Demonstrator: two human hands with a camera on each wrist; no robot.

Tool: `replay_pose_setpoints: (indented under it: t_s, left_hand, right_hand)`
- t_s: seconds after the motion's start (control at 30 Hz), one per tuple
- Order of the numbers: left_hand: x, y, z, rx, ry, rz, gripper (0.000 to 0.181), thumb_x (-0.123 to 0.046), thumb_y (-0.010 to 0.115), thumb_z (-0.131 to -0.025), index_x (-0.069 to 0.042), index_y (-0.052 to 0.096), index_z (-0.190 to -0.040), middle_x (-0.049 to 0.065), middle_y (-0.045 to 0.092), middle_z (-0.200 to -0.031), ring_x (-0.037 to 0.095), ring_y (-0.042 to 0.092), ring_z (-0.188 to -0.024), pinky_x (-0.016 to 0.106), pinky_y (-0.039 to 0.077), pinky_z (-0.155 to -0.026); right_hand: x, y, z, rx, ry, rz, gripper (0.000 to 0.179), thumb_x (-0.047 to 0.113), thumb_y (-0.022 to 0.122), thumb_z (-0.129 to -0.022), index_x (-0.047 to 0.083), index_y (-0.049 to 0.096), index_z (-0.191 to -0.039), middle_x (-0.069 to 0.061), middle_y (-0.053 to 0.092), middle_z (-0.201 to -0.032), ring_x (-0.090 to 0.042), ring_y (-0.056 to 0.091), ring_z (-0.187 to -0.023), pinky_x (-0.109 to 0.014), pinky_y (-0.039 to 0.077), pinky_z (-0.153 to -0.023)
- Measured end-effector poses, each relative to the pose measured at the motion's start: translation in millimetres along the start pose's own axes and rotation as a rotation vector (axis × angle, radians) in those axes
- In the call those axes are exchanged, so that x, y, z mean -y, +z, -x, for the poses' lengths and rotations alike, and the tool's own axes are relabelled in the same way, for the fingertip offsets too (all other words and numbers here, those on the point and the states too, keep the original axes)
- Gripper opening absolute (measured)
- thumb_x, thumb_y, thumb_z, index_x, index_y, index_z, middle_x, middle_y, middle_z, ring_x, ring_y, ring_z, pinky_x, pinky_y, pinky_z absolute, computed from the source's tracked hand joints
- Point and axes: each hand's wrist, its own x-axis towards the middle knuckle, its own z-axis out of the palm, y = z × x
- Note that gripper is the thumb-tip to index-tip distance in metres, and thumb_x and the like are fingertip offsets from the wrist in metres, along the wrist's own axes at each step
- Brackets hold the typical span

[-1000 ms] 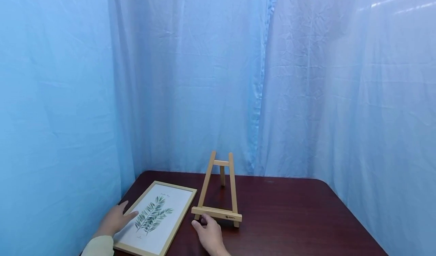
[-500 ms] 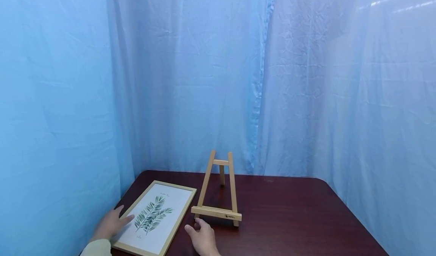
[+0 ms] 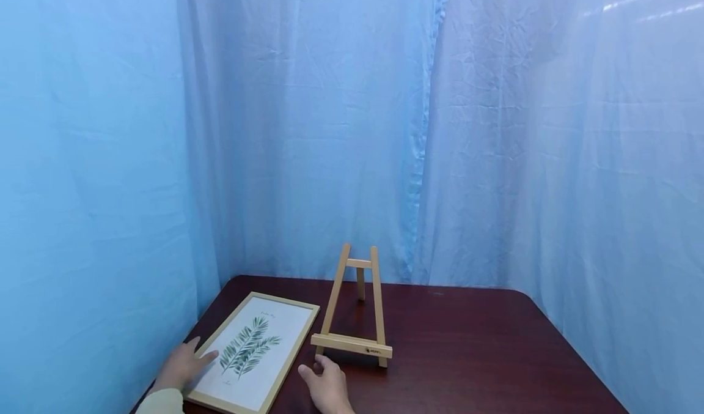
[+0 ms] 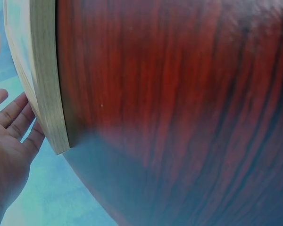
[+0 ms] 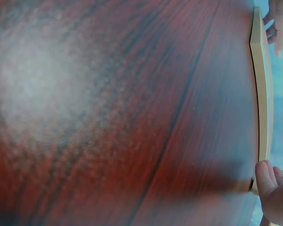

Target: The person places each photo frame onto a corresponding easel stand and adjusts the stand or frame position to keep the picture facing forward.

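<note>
The right hand (image 3: 329, 384), loosely bent and holding nothing, is just before the ledge of an A-shaped light-wood easel (image 3: 352, 343), while the left hand (image 3: 181, 365), fingers relaxed and gripping nothing, is at the outer side of a flat, rectangular pale-wood frame (image 3: 253, 351) with a green leaf print. That frame lies near the left edge of a dark-red wooden table (image 3: 467, 353), only a narrow gap from the easel, which blocks its right side. Wide tabletop stretches rightward, and blue cloth curtains (image 3: 330, 126) close off the far edge.

Blue curtains (image 3: 330, 126) around dark-red table (image 3: 473, 347)
</note>
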Motion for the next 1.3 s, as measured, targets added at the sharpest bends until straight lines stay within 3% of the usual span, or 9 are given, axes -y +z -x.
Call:
replay_pose_setpoints:
  t_s: [0.2,0.57,0.93,1.17,1.3]
  left_hand:
    - [0.6,3.7,-0.3,0.013,-0.006,-0.002,0.089,-0.042,0.07,-0.09,0.024,0.033,-0.136,0.045,0.037,-0.136,0.06,0.035,-0.127,0.065,0.033,-0.104]
    - [2.0,6.4,4.4,0.008,-0.084,0.054,0.073,-0.03,0.067,-0.093,0.027,0.04,-0.129,0.045,0.044,-0.129,0.059,0.043,-0.121,0.062,0.039,-0.101]
    - [0.3,11.3,16.1,-0.031,-0.05,0.064,0.055,-0.019,0.067,-0.091,0.026,0.051,-0.117,0.043,0.054,-0.117,0.056,0.052,-0.113,0.06,0.045,-0.094]
    - [7.2,14.8,18.5,-0.04,-0.018,0.094,0.034,-0.013,0.065,-0.09,0.02,0.061,-0.1,0.03,0.066,-0.09,0.037,0.065,-0.081,0.051,0.054,-0.079]
    - [10.3,15.3,18.9,-0.038,-0.025,0.115,0.033,-0.012,0.065,-0.091,0.019,0.062,-0.102,0.027,0.067,-0.089,0.033,0.065,-0.078,0.05,0.054,-0.076]
  right_hand:
    - [-4,0,-1.2,0.016,0.022,0.008,0.057,0.035,0.071,-0.09,-0.01,0.062,-0.124,-0.019,0.068,-0.11,-0.034,0.066,-0.101,-0.052,0.052,-0.087]
    - [-7,3,-0.8,-0.002,0.028,0.033,0.055,0.035,0.072,-0.09,-0.008,0.063,-0.123,-0.018,0.069,-0.108,-0.035,0.066,-0.1,-0.053,0.052,-0.086]
    - [-10,6,-1.3,-0.025,0.022,0.045,0.053,0.032,0.074,-0.089,-0.009,0.064,-0.121,-0.015,0.069,-0.105,-0.034,0.066,-0.099,-0.052,0.052,-0.085]
    - [-9,12,-3.1,-0.001,0.046,0.031,0.055,0.03,0.075,-0.088,-0.012,0.062,-0.122,-0.016,0.069,-0.104,-0.033,0.067,-0.097,-0.051,0.053,-0.083]
    - [-10,17,-5.2,0.006,0.053,0.022,0.056,0.028,0.076,-0.088,-0.013,0.061,-0.122,-0.016,0.069,-0.103,-0.031,0.067,-0.095,-0.049,0.055,-0.081]
